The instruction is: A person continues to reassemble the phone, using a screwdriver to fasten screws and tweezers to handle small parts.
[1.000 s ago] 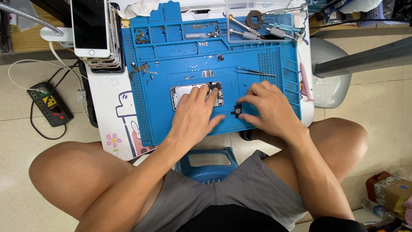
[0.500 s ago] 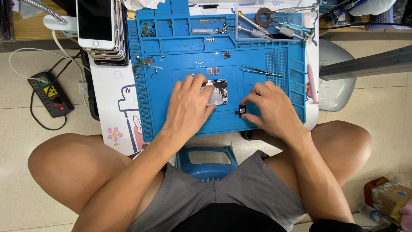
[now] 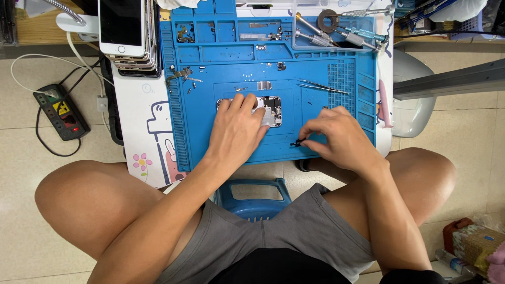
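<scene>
Tiled floor surrounds the small tabletop (image 3: 134,134) whose blue repair mat (image 3: 210,121) carries an opened phone (image 3: 271,110): the left hand (image 3: 236,129) has slid leftward on it, pressing flat, while the right hand (image 3: 336,139) now pinches a small dark part (image 3: 298,142) right of the phone.

Your left hand (image 3: 238,131) covered most of the opened phone (image 3: 271,109), so only its right end showed. Your right hand (image 3: 339,138) pinched a small black part (image 3: 298,142), too tiny to identify. The phone stack (image 3: 129,31) and screwdrivers (image 3: 336,23) were cut by the top edge. Loose bits (image 3: 181,76) on the blue mat (image 3: 221,58) were too small to tell.
</scene>
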